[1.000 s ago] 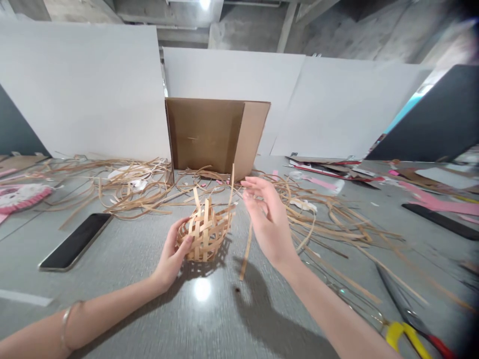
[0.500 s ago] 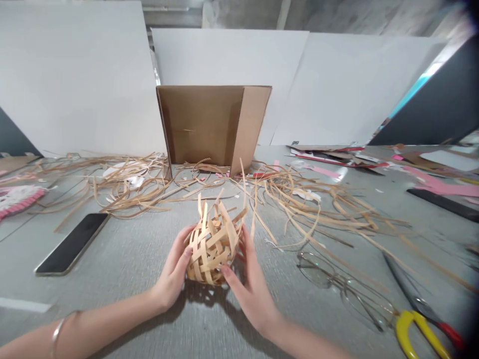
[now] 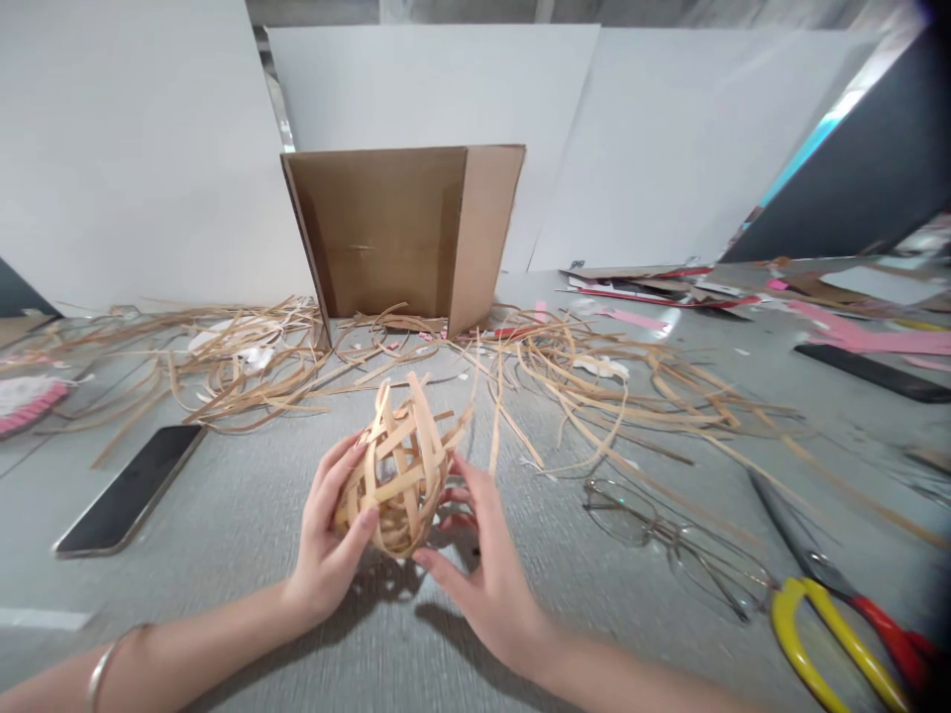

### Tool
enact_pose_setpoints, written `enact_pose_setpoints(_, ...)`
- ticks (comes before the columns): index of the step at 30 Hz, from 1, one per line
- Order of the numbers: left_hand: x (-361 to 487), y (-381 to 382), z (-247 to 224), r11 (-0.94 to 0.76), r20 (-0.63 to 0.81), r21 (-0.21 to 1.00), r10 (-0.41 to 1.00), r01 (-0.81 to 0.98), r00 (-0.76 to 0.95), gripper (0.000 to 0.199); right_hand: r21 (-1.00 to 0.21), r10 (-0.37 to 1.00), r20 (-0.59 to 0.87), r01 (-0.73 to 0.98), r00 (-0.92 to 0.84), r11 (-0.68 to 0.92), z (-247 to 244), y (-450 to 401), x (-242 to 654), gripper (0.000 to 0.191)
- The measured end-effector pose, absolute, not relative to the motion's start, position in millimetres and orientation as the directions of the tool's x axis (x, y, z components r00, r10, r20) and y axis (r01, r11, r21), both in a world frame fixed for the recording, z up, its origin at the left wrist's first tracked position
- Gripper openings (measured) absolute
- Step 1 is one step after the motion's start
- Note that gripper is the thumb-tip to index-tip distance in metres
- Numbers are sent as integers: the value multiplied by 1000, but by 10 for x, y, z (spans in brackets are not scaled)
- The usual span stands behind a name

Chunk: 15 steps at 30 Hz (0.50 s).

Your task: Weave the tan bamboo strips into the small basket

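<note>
Between my hands is a small rounded basket (image 3: 401, 480) woven from flat, pale tan strips. Its weave is open, and loose strip ends stick up and out at the top right. My left hand (image 3: 331, 535) grips its left side, thumb across the front and the other fingers partly behind it. On the right side my right hand (image 3: 482, 564) curves around it, thumb at the lower edge and forefinger higher up; its other fingers are partly hidden. The basket is tilted slightly, close above the grey table (image 3: 245, 535), with its shadow below.
Piles of loose strips (image 3: 639, 386) lie right and left. Behind stands an open cardboard box (image 3: 494, 233) before white panels. A phone (image 3: 130, 490) lies left; eyeglasses (image 3: 669, 535) and scissors with yellow and red handles (image 3: 798, 634) lie right. Pink paper scraps (image 3: 869, 332) lie farther back.
The basket has turned and tilted in my hands and moved a little left, showing a different side of the weave. My right thumb has slid down to its lower edge. The view has shifted slightly.
</note>
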<state>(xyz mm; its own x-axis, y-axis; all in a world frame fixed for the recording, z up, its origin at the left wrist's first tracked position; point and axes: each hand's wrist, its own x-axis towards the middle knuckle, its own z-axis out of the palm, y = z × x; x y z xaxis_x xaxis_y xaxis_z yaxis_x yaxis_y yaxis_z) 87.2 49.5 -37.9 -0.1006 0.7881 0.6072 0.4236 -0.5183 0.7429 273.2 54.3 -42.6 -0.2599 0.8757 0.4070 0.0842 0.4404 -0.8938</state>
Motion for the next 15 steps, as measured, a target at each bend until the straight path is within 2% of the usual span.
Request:
enact_pose_setpoints(4,876,524,-395,-443,519,831,835,338,-183,34,-834,835,471,164,-283,526,-436,540,2745,71)
enact_pose_setpoints(7,860,550,-403,-423,496,833,856,356,-145,36,-784,820,512,251,-254,567,-432,550,2745,64)
enact_pose_setpoints(11,815,553,-381,-596,681,650,732,472,-15,40,-773,811,529,252,-251,583,-407,539,2744,61)
enact_pose_setpoints(13,801,541,-359,-651,726,571,685,500,64,42,-778,810,521,240,-269,580,-403,529,2746,65)
enact_pose_setpoints(15,797,534,-338,-674,728,541,675,503,122,49,-781,812,516,240,-274,577,-407,524,2750,67)
